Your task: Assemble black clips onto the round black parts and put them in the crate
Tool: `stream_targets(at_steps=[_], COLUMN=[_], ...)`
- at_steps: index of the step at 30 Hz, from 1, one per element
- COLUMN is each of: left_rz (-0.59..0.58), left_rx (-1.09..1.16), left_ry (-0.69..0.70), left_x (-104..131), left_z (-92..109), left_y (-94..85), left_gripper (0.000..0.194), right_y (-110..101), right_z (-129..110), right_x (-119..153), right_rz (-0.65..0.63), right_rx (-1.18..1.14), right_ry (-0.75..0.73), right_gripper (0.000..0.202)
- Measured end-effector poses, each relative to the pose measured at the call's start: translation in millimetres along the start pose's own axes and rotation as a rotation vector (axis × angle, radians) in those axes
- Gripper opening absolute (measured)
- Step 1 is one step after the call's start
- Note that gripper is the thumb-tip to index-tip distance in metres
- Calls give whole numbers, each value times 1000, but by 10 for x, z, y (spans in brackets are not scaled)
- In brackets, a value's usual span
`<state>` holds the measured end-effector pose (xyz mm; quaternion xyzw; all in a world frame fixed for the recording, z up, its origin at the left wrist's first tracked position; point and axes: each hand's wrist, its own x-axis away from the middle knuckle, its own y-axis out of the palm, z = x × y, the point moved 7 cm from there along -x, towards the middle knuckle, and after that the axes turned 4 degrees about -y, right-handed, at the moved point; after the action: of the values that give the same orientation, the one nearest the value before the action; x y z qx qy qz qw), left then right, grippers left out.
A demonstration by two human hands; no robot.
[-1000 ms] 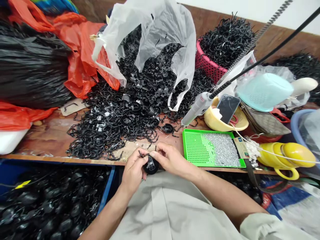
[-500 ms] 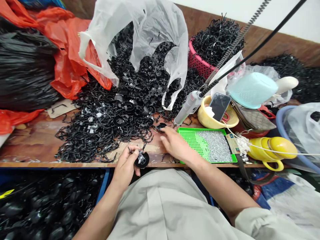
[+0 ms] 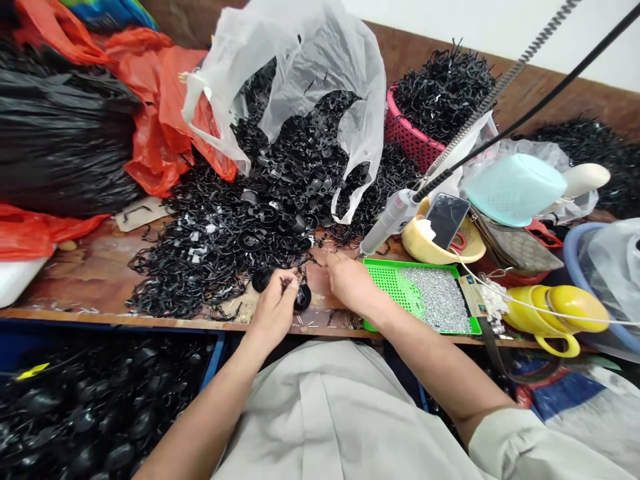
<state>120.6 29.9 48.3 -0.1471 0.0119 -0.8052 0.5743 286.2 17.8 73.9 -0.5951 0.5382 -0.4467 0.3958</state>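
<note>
Two black parts now lay by your left hand [image 3: 275,303], left of the green tray [image 3: 396,283]; half a second earlier, one had sat just off the tray's upper left corner. Your left grip looked closed on the nearer disc [image 3: 303,299], while the farther disc [image 3: 261,279] showed past your knuckles. Your right hand [image 3: 347,280] was just left of the tray, its hold impossible to tell. Both pieces were thus gathered on one side.

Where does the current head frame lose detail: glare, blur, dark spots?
Head view, centre: black disc by left hand shows little detail, right hand looks slightly soft; head view, upper left: sheen streaks on black bag; head view, upper right: white wall bright, nearly featureless.
</note>
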Motion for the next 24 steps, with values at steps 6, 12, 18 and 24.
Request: stream_targets(at_steps=[6, 12, 18, 24], left_rz=[-14, -121, -27, -45], left_rx=[194, 131, 174, 240], left_ry=[-26, -132, -121, -84], left_x=[28, 72, 29, 186], left_z=[-147, -383, -372, -269], left_y=[-123, -87, -213, -139], left_gripper=[23, 22, 27, 22], right_y=[17, 307, 248, 337], right_z=[-43, -14, -76, -188], right_x=[48, -40, 29, 31], right_rz=[134, -23, 36, 106], right_rx=[-43, 63, -163, -247], right_ry=[-52, -83, -132, -165], right_gripper=[20, 21, 18, 13])
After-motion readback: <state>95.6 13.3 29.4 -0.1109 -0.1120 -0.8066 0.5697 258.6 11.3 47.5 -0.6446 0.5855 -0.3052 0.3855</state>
